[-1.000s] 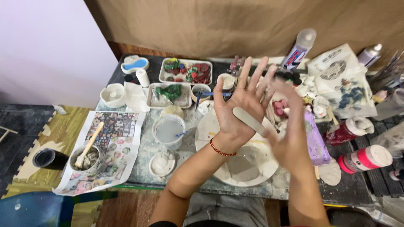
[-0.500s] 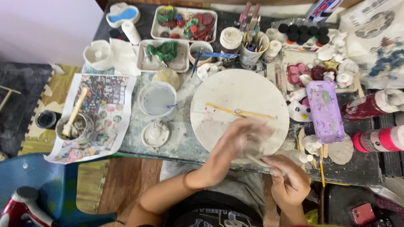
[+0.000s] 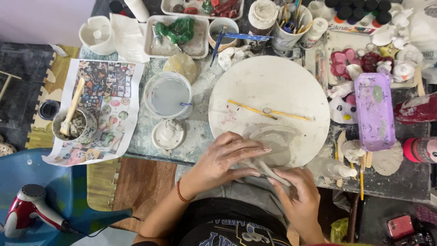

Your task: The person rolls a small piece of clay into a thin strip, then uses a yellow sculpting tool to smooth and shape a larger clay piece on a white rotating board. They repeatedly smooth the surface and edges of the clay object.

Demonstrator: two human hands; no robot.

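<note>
My left hand (image 3: 225, 159) lies flat near the front edge of a round white work board (image 3: 273, 86), fingers stretched over a thin grey clay roll (image 3: 266, 168). The right hand (image 3: 296, 191) pinches the same roll at its nearer end, just off the board's rim. Next to both hands, a flat disc of pale clay (image 3: 275, 143) rests on the board. A yellow stick tool (image 3: 268, 110) lies across the board's middle. Clay smears cover both hands.
A bowl of grey water (image 3: 167, 95) and a small clay-caked lid (image 3: 168, 133) sit left of the board. A purple tray (image 3: 374, 109), paint pots, brush cup (image 3: 287, 34) and clay figures crowd the right and back. A cup with a wooden stick (image 3: 73, 123) stands on printed paper.
Both hands came down from in front of the camera to the board's front edge. The view has dropped lower and closer to the table.
</note>
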